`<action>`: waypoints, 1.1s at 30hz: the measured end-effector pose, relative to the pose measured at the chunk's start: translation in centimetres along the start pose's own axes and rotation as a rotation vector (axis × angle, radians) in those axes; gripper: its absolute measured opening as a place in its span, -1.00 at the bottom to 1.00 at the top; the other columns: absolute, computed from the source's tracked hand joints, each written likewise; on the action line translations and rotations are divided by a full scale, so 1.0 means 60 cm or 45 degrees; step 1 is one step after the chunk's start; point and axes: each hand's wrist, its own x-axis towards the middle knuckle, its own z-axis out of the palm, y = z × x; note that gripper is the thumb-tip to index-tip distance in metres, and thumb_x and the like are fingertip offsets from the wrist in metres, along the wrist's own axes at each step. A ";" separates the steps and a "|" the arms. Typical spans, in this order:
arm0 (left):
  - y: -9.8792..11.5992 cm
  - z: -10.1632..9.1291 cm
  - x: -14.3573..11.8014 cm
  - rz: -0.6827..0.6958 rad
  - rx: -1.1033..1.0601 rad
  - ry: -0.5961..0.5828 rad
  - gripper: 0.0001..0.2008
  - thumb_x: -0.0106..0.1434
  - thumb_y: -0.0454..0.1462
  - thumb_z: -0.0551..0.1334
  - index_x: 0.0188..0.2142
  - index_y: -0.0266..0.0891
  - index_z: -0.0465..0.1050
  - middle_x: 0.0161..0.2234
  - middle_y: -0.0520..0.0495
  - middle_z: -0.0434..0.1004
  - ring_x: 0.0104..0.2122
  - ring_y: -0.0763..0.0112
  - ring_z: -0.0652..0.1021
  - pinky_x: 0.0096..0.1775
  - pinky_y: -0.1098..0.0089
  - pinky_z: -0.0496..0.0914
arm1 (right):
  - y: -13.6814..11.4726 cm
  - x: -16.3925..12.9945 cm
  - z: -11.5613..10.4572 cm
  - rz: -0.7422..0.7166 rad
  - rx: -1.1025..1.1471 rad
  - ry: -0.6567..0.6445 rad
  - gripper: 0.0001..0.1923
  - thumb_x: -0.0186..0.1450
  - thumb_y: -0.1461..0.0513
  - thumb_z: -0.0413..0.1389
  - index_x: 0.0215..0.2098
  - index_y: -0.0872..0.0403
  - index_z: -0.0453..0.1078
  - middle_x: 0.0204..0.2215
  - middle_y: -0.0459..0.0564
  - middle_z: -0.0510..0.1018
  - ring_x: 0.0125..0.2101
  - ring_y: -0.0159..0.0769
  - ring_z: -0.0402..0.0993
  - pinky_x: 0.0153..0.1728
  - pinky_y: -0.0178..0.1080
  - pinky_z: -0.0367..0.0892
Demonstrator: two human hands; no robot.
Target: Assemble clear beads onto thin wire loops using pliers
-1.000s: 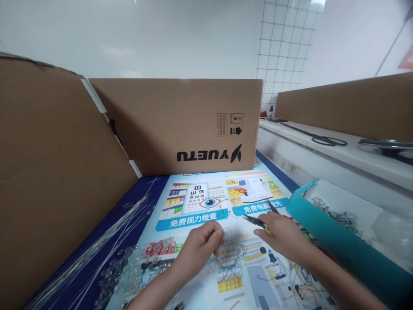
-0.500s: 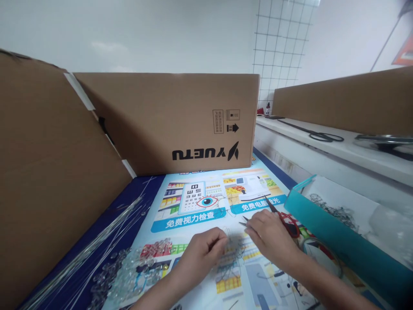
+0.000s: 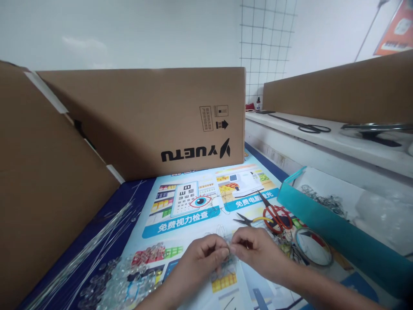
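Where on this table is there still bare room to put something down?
Bare poster lies between the cardboard box and both hands, left hand, right hand, pinching thin wire. Crowded spots: clear beads and wire rods on the left; pliers, scissors, tape roll on the right.

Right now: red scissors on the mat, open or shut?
Shut, it seems: the red scissors lie flat on the poster mat, blades together in one thin point, untouched.

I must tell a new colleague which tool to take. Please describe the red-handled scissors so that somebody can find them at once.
Start at the big cardboard box marked YUETU and come forward over the colourful poster. The red-handled scissors lie near its right edge, just left of the teal tray. Beside them lie pliers with yellow handles; only the scissors have red loops.
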 end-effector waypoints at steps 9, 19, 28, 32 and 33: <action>-0.010 0.005 0.000 -0.063 -0.254 0.043 -0.68 0.09 -0.05 0.28 -0.44 -0.30 0.34 -0.67 0.15 0.19 -0.66 0.60 0.18 -0.56 0.53 0.03 | 0.002 -0.008 0.011 -0.040 0.013 0.097 -0.92 0.15 0.30 0.07 -0.49 0.10 0.35 -0.58 -0.17 0.37 -0.52 -0.43 0.26 -0.48 -0.40 0.15; -0.007 0.017 -0.005 -0.002 -0.425 0.116 -0.69 0.11 -0.09 0.28 -0.47 -0.29 0.30 -0.62 0.14 0.23 -0.64 0.63 0.17 -0.55 0.54 0.05 | 0.004 -0.018 0.027 -0.018 0.112 0.135 -0.89 0.15 0.30 0.07 -0.54 0.10 0.31 -0.61 -0.19 0.32 -0.53 -0.45 0.23 -0.48 -0.40 0.14; -0.005 0.019 -0.004 0.007 -0.442 0.111 -0.70 0.12 -0.10 0.29 -0.48 -0.30 0.30 -0.63 0.14 0.24 -0.64 0.63 0.18 -0.55 0.55 0.06 | 0.003 -0.013 0.025 0.042 0.212 0.103 -0.85 0.12 0.29 0.08 -0.59 0.10 0.25 -0.65 -0.21 0.24 -0.56 -0.46 0.16 -0.53 -0.40 0.08; -0.009 0.016 0.000 0.001 -0.450 0.124 -0.71 0.13 -0.11 0.28 -0.46 -0.31 0.33 -0.65 0.14 0.24 -0.66 0.64 0.18 -0.55 0.54 0.05 | 0.006 -0.008 0.022 0.042 0.304 0.057 -0.84 0.17 0.23 0.07 -0.56 0.09 0.26 -0.63 -0.19 0.27 -0.56 -0.45 0.16 -0.53 -0.39 0.09; -0.010 0.015 0.001 0.001 -0.449 0.122 -0.71 0.15 -0.11 0.27 -0.45 -0.31 0.34 -0.65 0.13 0.24 -0.66 0.64 0.17 -0.55 0.54 0.04 | 0.008 -0.006 0.021 0.030 0.324 0.049 -0.82 0.19 0.21 0.07 -0.54 0.10 0.27 -0.62 -0.18 0.28 -0.55 -0.44 0.17 -0.52 -0.39 0.10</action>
